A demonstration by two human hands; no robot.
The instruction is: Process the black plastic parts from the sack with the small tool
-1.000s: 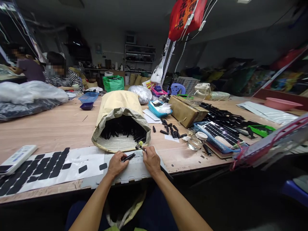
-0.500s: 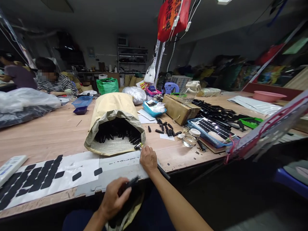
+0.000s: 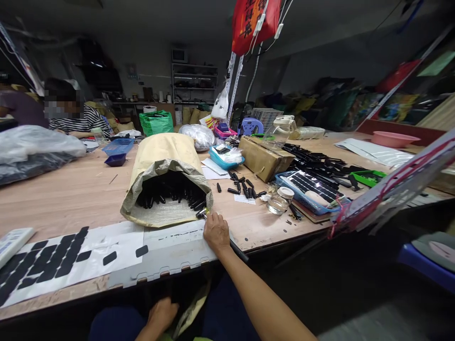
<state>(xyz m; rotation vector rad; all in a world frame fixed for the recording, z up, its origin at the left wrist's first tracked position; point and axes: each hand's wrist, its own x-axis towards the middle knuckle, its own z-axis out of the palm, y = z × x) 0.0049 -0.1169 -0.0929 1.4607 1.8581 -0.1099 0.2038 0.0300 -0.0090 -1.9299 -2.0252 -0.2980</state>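
Note:
My right hand point(image 3: 215, 232) rests on the wooden table point(image 3: 71, 194) near its front edge, fingers curled round a small tool point(image 3: 202, 213) with a yellowish tip, and a dark rod sticks out behind the wrist. It sits just in front of the mouth of a brown sack point(image 3: 167, 177) lying on its side, full of black plastic parts point(image 3: 172, 194). My left hand point(image 3: 161, 315) is down below the table edge over my lap, beside a bag point(image 3: 192, 308) there; its fingers are hidden. A white sheet with black stickers point(image 3: 57, 258) lies to the left.
Loose black parts point(image 3: 243, 185), a glass jar point(image 3: 279, 201), a cardboard box point(image 3: 265, 158), a solar panel in a blue tray point(image 3: 309, 187) and a pile of black pieces lie to the right. A remote point(image 3: 10, 241) sits far left. Two other people sit at the far left.
My left hand has left the table with the black part and dropped below the edge toward my lap. My right hand has stayed by the sack. The view has shifted slightly.

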